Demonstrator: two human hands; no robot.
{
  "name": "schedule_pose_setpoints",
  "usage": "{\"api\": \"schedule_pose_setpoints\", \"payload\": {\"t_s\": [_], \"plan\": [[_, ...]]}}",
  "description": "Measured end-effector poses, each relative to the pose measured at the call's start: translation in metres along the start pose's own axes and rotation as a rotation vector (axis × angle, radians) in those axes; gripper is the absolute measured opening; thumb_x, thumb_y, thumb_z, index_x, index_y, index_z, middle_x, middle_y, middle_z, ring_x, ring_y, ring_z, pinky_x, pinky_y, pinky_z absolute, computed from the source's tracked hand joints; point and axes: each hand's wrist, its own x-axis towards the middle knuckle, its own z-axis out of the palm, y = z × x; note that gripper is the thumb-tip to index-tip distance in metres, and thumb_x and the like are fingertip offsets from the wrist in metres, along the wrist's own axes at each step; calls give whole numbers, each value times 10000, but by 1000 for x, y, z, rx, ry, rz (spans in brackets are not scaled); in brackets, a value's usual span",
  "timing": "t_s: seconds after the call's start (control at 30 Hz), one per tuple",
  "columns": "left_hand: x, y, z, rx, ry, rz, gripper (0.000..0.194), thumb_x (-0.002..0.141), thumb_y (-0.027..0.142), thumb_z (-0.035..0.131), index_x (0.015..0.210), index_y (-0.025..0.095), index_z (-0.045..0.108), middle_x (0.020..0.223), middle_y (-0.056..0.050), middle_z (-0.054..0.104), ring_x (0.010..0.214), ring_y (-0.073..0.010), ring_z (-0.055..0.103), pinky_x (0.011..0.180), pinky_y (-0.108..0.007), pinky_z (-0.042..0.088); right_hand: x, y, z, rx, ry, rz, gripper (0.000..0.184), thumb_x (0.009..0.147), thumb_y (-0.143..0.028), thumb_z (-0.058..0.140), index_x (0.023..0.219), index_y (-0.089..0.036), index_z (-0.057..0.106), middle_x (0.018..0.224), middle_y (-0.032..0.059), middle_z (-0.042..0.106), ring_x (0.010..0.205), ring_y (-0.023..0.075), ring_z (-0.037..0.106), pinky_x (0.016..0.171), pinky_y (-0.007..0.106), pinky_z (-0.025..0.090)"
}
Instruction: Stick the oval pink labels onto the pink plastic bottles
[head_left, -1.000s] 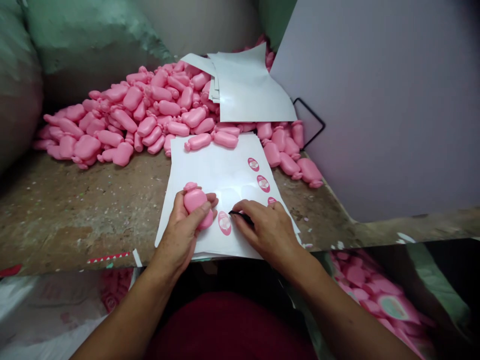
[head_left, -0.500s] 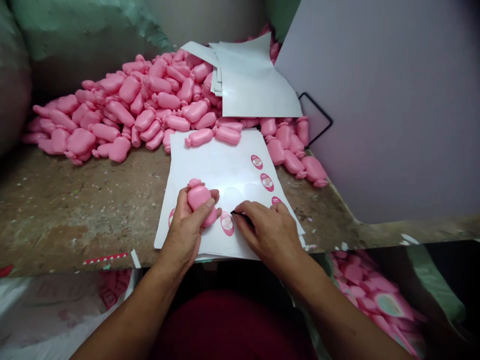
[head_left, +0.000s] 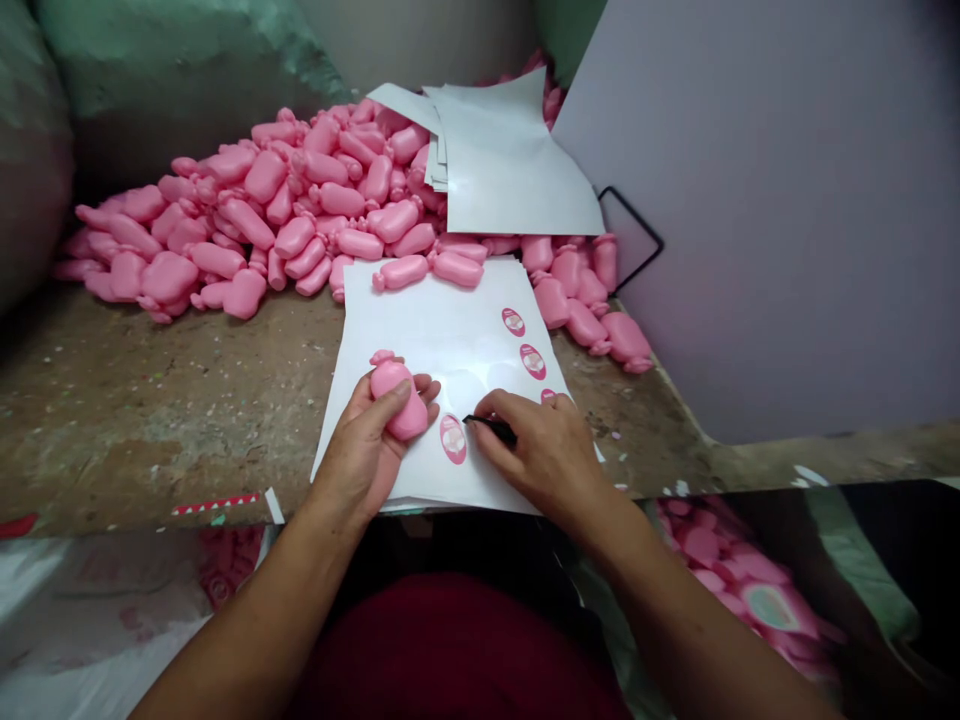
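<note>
The left hand (head_left: 364, 438) has fingers and thumb wrapped round a pink bottle (head_left: 409, 422), over the white sheets (head_left: 420, 320) at about eight o'clock, neck towards eleven; the right hand (head_left: 546, 445), at four o'clock, pinches a slim black tool (head_left: 491, 430), its tip near the one o'clock edge of an oval sticker (head_left: 453, 440); the bottle looks light, smooth and perhaps slippery (probably thin plastic, fairly stiff), so its rounded sides seem the surest hold, leaving the front face free.
</note>
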Motion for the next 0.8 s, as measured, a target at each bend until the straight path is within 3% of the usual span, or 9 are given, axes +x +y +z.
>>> {"api": "schedule_pose_setpoints", "payload": {"t_s": [0.13, 0.2, 0.33, 0.43, 0.57, 0.7, 0.8], "plan": [[0, 0, 3, 2, 2, 16, 241, 808, 197, 688, 1039, 176, 623, 949, -64, 709, 940, -197, 703, 965, -386, 539, 5, -3, 4, -48, -26, 16, 203, 908, -353, 582, 786, -201, 638, 765, 49, 758, 593, 178, 577, 706, 345, 294], [1, -1, 3, 20, -8, 27, 245, 804, 211, 704, 1033, 173, 625, 946, -68, 710, 907, -193, 702, 946, -384, 544, 9, -3, 1, 45, -54, 82, 244, 876, -391, 617, 716, -207, 608, 666, 17, 700, 554, 155, 520, 690, 335, 305], [2, -2, -1, 50, -7, 49, 296, 785, 229, 724, 1056, 186, 614, 942, -62, 708, 862, -192, 700, 864, -363, 562, 12, 0, -15, 583, -125, 264, 319, 805, -460, 643, 625, -223, 528, 552, -30, 555, 539, 134, 461, 581, 280, 328], [-2, -3, -1, 108, -41, 80, 343, 774, 248, 746, 1088, 215, 611, 934, -37, 702, 813, -177, 693, 762, -311, 561, 11, -2, -27, 859, -100, 302, 347, 778, -499, 658, 620, -227, 513, 548, -31, 540, 536, 125, 442, 528, 260, 327], [-20, -2, 6, 74, -169, 50, 369, 784, 378, 774, 1088, 224, 633, 927, -20, 689, 822, -143, 672, 749, -241, 537, 7, -10, -34, 909, -90, 268, 313, 786, -440, 684, 631, -215, 531, 574, -31, 533, 547, 113, 427, 525, 250, 334], [-40, 0, 12, -16, -281, -62, 504, 812, 615, 674, 1089, 195, 642, 930, -33, 665, 822, -157, 666, 712, -253, 549, 6, -19, -36, 925, -103, 217, 290, 805, -403, 688, 646, -206, 544, 603, -23, 573, 572, 114, 461, 538, 248, 361], [-46, 1, 13, -31, -306, -103, 562, 828, 669, 608, 1133, 198, 633, 877, -23, 645, 761, -148, 653, 641, -244, 545, 6, -24, -37, 934, -110, 207, 293, 805, -402, 682, 638, -207, 539, 618, -14, 601, 597, 124, 499, 557, 251, 389]]}}
